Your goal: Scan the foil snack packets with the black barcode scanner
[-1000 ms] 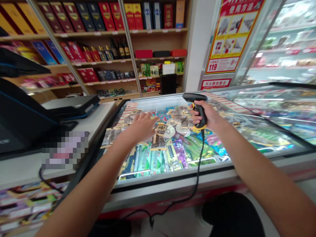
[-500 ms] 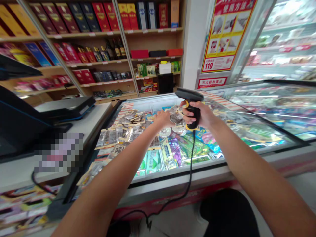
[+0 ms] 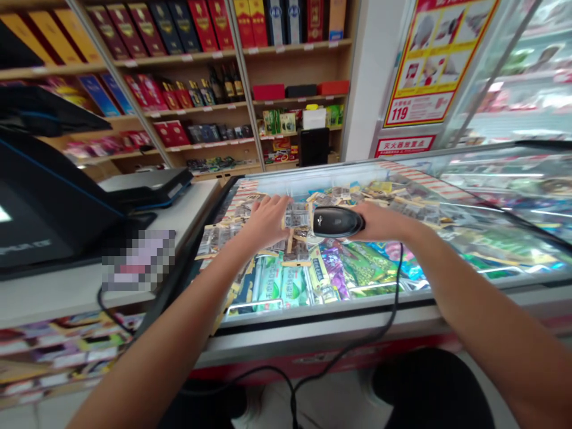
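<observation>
My right hand (image 3: 373, 220) is closed around a black barcode scanner (image 3: 337, 221). The scanner's head faces left, and its top side shows. To the left of it, my left hand (image 3: 268, 220) rests over the small clear snack packets, fingers stretched out and thumb apart. One packet (image 3: 297, 215) lies between that hand's thumb side and the scanner head, touching or nearly touching the hand. More packets (image 3: 297, 247) lie just in front of it. All these packets are spread over the glass top of a chest freezer (image 3: 357, 310). The scanner's black cable (image 3: 395, 292) hangs over the freezer's front edge.
At left, a counter (image 3: 201, 205) carries a dark till (image 3: 49, 185), a flat scale (image 3: 147, 185) and a blurred-out item (image 3: 140, 259). Green and purple bags (image 3: 292, 286) show through the glass. Shelves (image 3: 295, 47) with boxes and bottles stand behind.
My left hand has moved left across the packets and its fingers have straightened. The scanner has been lowered and turned, from handle visible to top side visible. The view has shifted left.
</observation>
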The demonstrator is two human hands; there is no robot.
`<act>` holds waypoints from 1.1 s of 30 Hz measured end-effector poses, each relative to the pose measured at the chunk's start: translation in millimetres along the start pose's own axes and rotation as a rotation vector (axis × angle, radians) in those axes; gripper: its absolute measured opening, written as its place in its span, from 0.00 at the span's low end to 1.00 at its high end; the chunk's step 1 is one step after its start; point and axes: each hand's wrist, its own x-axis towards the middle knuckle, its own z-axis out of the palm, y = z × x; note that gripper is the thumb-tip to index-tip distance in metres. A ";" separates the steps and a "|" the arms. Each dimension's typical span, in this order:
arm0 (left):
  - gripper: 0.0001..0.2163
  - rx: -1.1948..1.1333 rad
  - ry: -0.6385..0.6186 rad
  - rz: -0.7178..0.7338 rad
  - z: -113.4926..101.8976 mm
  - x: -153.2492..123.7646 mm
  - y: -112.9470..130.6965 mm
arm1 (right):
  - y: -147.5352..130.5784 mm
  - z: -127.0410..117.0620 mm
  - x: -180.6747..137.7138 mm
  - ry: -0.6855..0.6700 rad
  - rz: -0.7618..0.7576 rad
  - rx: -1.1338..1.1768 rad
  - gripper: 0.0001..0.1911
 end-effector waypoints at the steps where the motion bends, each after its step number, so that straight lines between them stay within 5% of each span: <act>1: 0.31 -0.003 0.006 -0.001 1.8 -2.4 -1.1 | -2.0 1.8 -0.1 -0.008 -0.005 -0.008 0.11; 12: 0.31 0.014 0.010 -0.011 8.5 -13.6 -5.4 | -3.1 8.3 0.4 0.052 -0.025 0.009 0.11; 19: 0.31 0.054 0.031 0.047 10.3 -13.8 3.3 | 16.0 -0.2 4.9 0.410 0.193 0.184 0.19; 26: 0.26 -0.020 -0.165 0.018 16.9 71.6 49.6 | 24.6 -9.1 6.2 0.600 0.378 0.220 0.16; 33: 0.32 -0.207 -0.271 -0.326 61.7 159.7 48.6 | 28.3 -7.6 9.0 0.644 0.303 0.168 0.13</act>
